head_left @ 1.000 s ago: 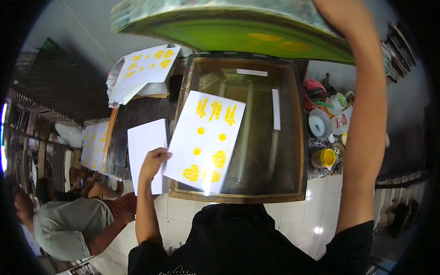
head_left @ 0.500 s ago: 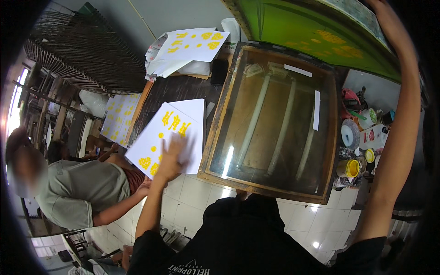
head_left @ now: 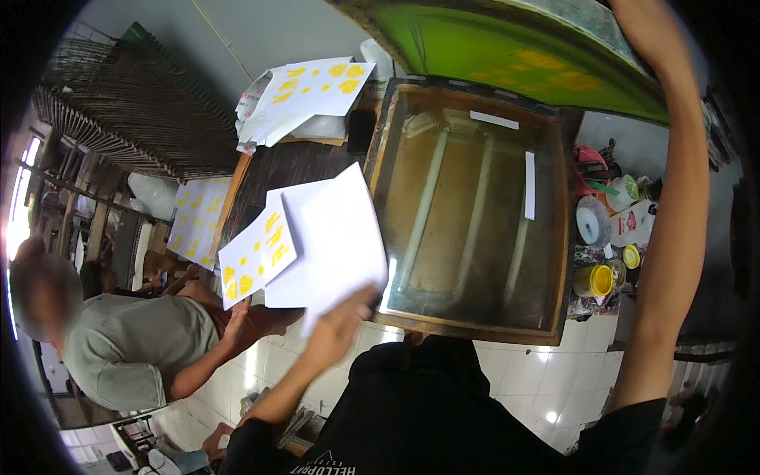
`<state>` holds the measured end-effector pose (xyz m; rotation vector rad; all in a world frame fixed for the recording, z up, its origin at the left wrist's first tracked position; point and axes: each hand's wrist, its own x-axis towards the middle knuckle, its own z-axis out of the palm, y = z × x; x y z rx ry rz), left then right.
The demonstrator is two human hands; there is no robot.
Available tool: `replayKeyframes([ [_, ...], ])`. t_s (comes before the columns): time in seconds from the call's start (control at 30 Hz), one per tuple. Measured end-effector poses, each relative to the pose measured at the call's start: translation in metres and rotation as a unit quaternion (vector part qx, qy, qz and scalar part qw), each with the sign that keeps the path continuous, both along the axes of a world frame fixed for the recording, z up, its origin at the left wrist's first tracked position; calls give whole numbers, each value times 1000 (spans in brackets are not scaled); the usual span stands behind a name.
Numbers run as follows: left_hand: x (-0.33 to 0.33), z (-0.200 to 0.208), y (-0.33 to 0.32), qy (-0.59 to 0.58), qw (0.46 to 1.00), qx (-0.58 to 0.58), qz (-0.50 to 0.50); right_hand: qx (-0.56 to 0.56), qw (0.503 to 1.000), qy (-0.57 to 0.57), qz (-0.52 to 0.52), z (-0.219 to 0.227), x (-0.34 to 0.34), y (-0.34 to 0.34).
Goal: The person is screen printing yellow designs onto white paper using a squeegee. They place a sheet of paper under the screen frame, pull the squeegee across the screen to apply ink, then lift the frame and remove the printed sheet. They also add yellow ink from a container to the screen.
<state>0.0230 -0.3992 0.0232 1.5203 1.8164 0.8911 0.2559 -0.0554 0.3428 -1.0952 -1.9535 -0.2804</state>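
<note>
My left hand [head_left: 339,326] pinches the near corner of a blank white sheet of paper [head_left: 348,229]. That sheet is lifted and curved, its right edge reaching over the glass-topped light table [head_left: 467,326]. Below it is more white paper [head_left: 286,294]. To its left, a sheet printed with yellow figures and dots [head_left: 255,255] lies tilted, a co-worker's hand [head_left: 236,318] at its near edge. At the top right my right hand [head_left: 640,22], partly cut off, grips the edge of a raised green printing screen [head_left: 467,47] with yellow marks on its mesh.
Yellow-printed sheets [head_left: 313,95] lie piled at the back of the dark table [head_left: 293,165], beside a black phone-like object [head_left: 362,131]. A wire drying rack [head_left: 119,119] stands far left. Paint tubs [head_left: 594,280] and bottles crowd the right. A co-worker [head_left: 138,344] sits at left.
My left hand has moved right and nearer me, now drawing a blank sheet toward the glass. The printed sheet has shifted left toward the co-worker. My right hand still holds the screen up.
</note>
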Motion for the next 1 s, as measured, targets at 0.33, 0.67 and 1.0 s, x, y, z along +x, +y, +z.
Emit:
replayKeyframes([
  [0.33,-23,-58,187,354,933,-58,21,29,999,-31,-5,-1,6,10],
  [0.67,131,-70,386,332,926,-4,-179,-28,995,-78,48,16,18,43],
  [1.0,152,-55,448,380,900,-88,-196,-37,985,-168,8,33,11,42],
])
